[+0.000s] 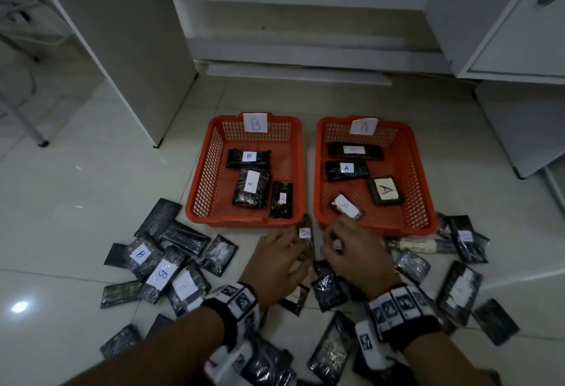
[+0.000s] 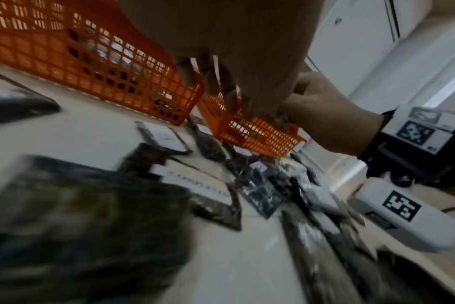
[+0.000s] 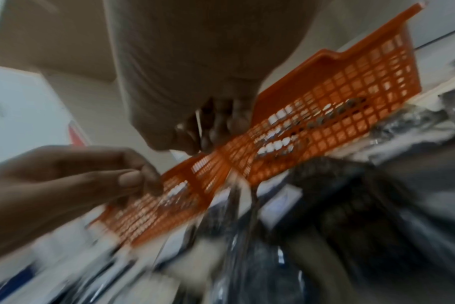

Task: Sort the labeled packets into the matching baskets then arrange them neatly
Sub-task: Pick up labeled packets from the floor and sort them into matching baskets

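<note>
Two orange baskets stand side by side on the floor: basket B (image 1: 195, 202) on the left with three black packets, basket A (image 1: 428, 211) on the right with several. Just in front of the gap between them, my left hand (image 1: 284, 254) pinches a dark packet with an "A" label (image 1: 305, 233), held on edge. Close beside it, my right hand (image 1: 348, 251) curls its fingers round a small packet whose white label (image 1: 337, 245) shows. The right wrist view shows a thin white edge between the right fingers (image 3: 216, 125). Both wrist views are blurred.
Many black packets lie scattered on the tiled floor: a labelled cluster at the left (image 1: 159, 272), more at the right (image 1: 458, 290) and under my forearms. White desk panels (image 1: 128, 49) and a drawer unit (image 1: 519, 33) stand behind the baskets.
</note>
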### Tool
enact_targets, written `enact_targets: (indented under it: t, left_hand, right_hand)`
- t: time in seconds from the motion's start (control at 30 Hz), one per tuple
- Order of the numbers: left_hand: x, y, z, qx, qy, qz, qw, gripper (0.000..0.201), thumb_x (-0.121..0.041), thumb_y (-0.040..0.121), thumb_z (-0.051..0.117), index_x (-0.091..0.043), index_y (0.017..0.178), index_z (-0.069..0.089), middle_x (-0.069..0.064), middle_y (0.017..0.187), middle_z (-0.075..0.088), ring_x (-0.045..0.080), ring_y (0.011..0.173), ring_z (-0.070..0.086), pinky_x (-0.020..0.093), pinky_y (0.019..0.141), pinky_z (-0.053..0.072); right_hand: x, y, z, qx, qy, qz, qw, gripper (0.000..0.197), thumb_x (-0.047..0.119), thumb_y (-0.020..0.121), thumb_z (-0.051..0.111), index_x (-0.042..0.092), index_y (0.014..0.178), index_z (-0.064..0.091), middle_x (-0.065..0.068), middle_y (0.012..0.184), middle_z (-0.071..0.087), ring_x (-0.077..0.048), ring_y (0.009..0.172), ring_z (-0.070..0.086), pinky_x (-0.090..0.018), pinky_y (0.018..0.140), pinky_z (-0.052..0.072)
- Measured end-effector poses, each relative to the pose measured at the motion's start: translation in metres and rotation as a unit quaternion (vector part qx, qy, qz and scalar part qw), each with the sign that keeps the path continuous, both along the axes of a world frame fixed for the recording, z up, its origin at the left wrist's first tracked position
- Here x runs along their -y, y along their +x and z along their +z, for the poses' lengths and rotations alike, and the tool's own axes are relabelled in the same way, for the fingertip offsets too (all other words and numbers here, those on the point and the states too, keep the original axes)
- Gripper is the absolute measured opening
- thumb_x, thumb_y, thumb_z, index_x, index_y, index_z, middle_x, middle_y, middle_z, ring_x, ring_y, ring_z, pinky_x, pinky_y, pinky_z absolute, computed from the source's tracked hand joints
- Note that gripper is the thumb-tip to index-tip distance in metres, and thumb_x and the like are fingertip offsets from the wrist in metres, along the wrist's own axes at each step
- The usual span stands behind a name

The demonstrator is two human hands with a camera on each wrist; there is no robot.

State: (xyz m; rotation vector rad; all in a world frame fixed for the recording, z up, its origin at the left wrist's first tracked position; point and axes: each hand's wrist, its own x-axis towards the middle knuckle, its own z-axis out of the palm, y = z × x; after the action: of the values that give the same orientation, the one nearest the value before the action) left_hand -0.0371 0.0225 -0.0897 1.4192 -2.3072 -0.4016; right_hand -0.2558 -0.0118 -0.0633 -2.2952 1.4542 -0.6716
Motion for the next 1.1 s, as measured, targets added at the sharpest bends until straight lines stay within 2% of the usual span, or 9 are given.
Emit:
enact_targets:
  t: [0.1,0.27,0.43,0.57,0.73,0.87,0.93,1.0,1.1]
  left_hand:
    - [-0.008,0.038,0.003,0.093,0.033,-0.037,0.994,0.021,-0.048,0.095,0.053,-0.034,0.107,0.064,-0.013,0.108,0.056,0.016,0.102,0.046,0.037,0.082,0.045]
    - [-0.033,0.088,-0.008,0.156,0.064,-0.01,0.986,0.025,-0.054,0.093,0.049,-0.038,0.108,0.063,-0.011,0.11,0.055,0.02,0.101,0.05,0.039,0.081,0.047]
    - [-0.062,0.089,-0.03,0.1,0.102,0.059,0.988,0.026,-0.056,0.092,0.05,-0.04,0.109,0.062,-0.012,0.109,0.056,0.021,0.103,0.051,0.04,0.085,0.046]
    - [-0.084,0.081,-0.029,0.081,0.109,0.087,0.987,0.04,-0.065,0.091,0.048,-0.038,0.118,0.06,-0.011,0.114,0.056,0.021,0.105,0.051,0.039,0.083,0.045]
    - [-0.08,0.075,-0.008,-0.084,0.149,0.188,0.967,0.048,-0.073,0.092,0.048,-0.035,0.12,0.056,-0.017,0.106,0.064,0.009,0.1,0.059,0.035,0.085,0.049]
    - [-0.073,0.062,0.017,-0.284,0.245,0.186,0.908,0.021,-0.046,0.101,0.058,-0.036,0.119,0.062,-0.014,0.102,0.073,-0.001,0.09,0.068,0.031,0.08,0.055]
    - [-0.072,0.06,0.021,-0.307,0.256,0.185,0.898,0.019,-0.04,0.102,0.058,-0.036,0.12,0.062,-0.011,0.102,0.074,0.005,0.091,0.069,0.031,0.077,0.056]
    - [-0.071,0.062,0.017,-0.305,0.262,0.206,0.892,0.019,-0.041,0.102,0.057,-0.036,0.121,0.06,-0.012,0.101,0.073,0.007,0.09,0.07,0.03,0.076,0.055]
    - [-0.07,0.07,0.011,-0.295,0.265,0.225,0.89,0.028,-0.048,0.099,0.055,-0.037,0.124,0.059,-0.015,0.102,0.074,0.003,0.092,0.07,0.036,0.086,0.058]
  right_hand:
    - [-0.033,0.01,-0.017,-0.068,0.054,0.063,0.994,0.02,0.041,0.093,0.055,0.023,0.099,0.062,0.009,0.102,0.052,-0.015,0.085,0.061,-0.033,0.065,0.051]
    - [-0.073,0.031,-0.043,-0.16,0.211,0.09,0.96,0.067,0.065,0.086,0.06,0.027,0.141,0.053,0.003,0.133,0.05,-0.018,0.128,0.043,-0.038,0.099,0.049]
    - [-0.071,0.054,-0.044,-0.165,0.231,0.034,0.958,0.043,0.043,0.082,0.074,0.023,0.115,0.053,-0.002,0.122,0.05,-0.026,0.116,0.046,-0.037,0.09,0.044]
    - [-0.068,0.056,-0.03,-0.022,0.287,-0.025,0.957,0.027,0.02,0.085,0.074,0.028,0.085,0.049,0.003,0.095,0.058,-0.021,0.094,0.058,-0.026,0.068,0.04]
    - [-0.078,0.068,0.007,0.268,0.429,-0.083,0.859,0.028,0.016,0.088,0.085,0.007,0.106,0.064,-0.015,0.096,0.079,-0.021,0.08,0.073,-0.028,0.066,0.054]
    - [-0.088,0.071,0.026,0.317,0.444,-0.059,0.836,0.028,0.017,0.091,0.083,0.006,0.111,0.066,-0.005,0.091,0.079,-0.014,0.079,0.073,-0.025,0.068,0.055]
    - [-0.085,0.066,0.018,0.279,0.4,-0.072,0.87,0.021,0.029,0.094,0.08,0.015,0.107,0.07,-0.001,0.098,0.077,-0.012,0.085,0.071,-0.026,0.073,0.054]
    - [-0.078,0.052,0.0,0.144,0.283,-0.129,0.94,0.016,0.036,0.095,0.073,0.024,0.104,0.069,0.001,0.105,0.069,-0.017,0.095,0.067,-0.029,0.078,0.051]
    - [-0.07,0.028,-0.022,-0.158,0.171,-0.168,0.958,0.049,0.042,0.096,0.063,0.02,0.139,0.055,-0.007,0.138,0.052,-0.032,0.125,0.05,-0.043,0.099,0.05]
